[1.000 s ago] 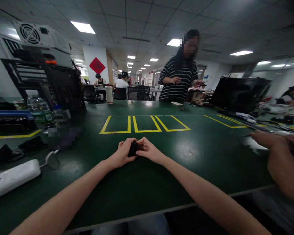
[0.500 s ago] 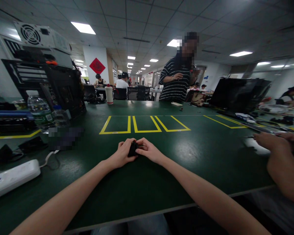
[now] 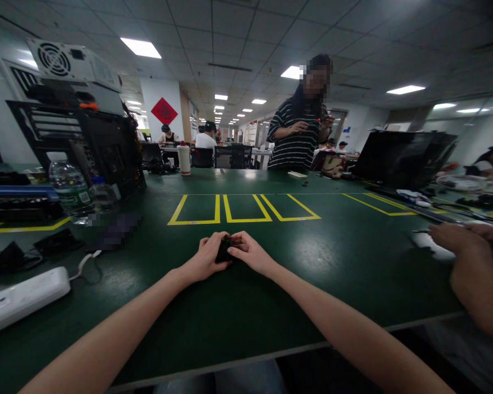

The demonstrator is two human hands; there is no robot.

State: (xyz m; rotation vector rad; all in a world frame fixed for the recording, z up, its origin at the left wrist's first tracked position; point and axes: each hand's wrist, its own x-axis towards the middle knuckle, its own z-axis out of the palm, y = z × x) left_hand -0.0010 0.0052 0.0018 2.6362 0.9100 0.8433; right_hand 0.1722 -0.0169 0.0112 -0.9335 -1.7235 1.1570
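Observation:
Between my hands, at the middle of the green table (image 3: 312,290), is a small black object (image 3: 222,251); its kind is too dark and too covered to make out. My left hand (image 3: 209,254) is closed around its left side, with the thumb low at the front. From the right, my right hand (image 3: 246,251) grips it with thumb and fingers pinched at its edge. Fingers of both hands hide much of its far side. Just beyond the hands, yellow tape outlines (image 3: 248,221) mark the tabletop.
Left are a white power strip (image 3: 24,301), a dark phone-like slab (image 3: 117,230), water bottles (image 3: 72,191) and an open computer case (image 3: 110,148). A black monitor (image 3: 402,158) stands right, near a co-worker's hands (image 3: 456,238). Someone in a striped shirt (image 3: 293,137) stands across the table, near a cup (image 3: 184,160).
My hands stay almost in place around the black object, which looks slightly turned. The view has shifted a little. The standing person's hand shows a small red item more clearly.

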